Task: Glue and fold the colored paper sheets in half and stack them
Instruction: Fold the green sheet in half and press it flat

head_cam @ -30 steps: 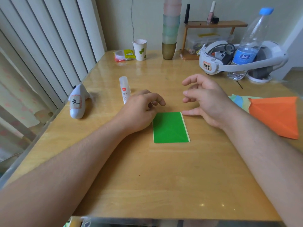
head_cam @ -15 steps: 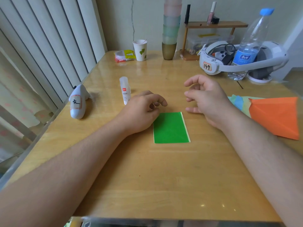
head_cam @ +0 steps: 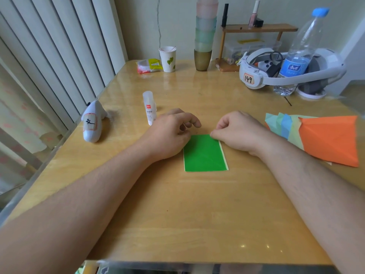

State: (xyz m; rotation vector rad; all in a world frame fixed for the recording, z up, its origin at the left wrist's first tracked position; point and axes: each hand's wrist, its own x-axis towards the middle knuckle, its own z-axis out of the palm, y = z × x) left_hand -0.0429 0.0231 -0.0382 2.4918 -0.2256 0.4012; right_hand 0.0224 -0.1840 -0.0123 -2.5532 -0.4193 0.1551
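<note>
**Green sheet folded, both hands at its top edge**

I see the folded green sheet lying flat on the table, just below the middle of the frame, with a pale strip showing along its right edge. My right hand sits at the sheet's upper right corner, fingers curled, thumb and forefinger pinching that corner. My left hand rests at the sheet's upper left corner; its fingers are loosely curled and I see nothing held in them, though I cannot tell whether the heel presses on the paper.

Just left of the left hand, a glue stick stands upright with its cap on. At the right edge of the frame lies a stack of colored sheets, an orange one on top and pale green and blue ones peeking out to its left, well apart from the green sheet.

Further out, a small white plush toy lies near the table's left edge. Along the far side stand a paper cup, a tower of stacked cups, a white headset and a water bottle.
</note>
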